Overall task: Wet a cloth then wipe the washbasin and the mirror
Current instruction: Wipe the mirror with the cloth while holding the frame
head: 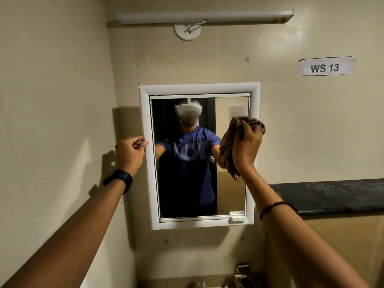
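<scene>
A white-framed mirror [230,192] hangs on the beige wall straight ahead. My right hand [246,148] holds a brown patterned cloth [226,148] bunched up and pressed against the right part of the glass, near the upper half. My left hand [131,153] grips the left edge of the mirror's white frame [146,113] with thumb and curled fingers; a black watch sits on that wrist. The washbasin is out of sight below, with only a metal tap [242,275] showing at the bottom edge.
A dark stone ledge [332,196] runs along the wall to the right of the mirror. A tube light [203,16] is mounted above, and a paper label reading WS 13 [325,66] is stuck at upper right. A side wall stands close on the left.
</scene>
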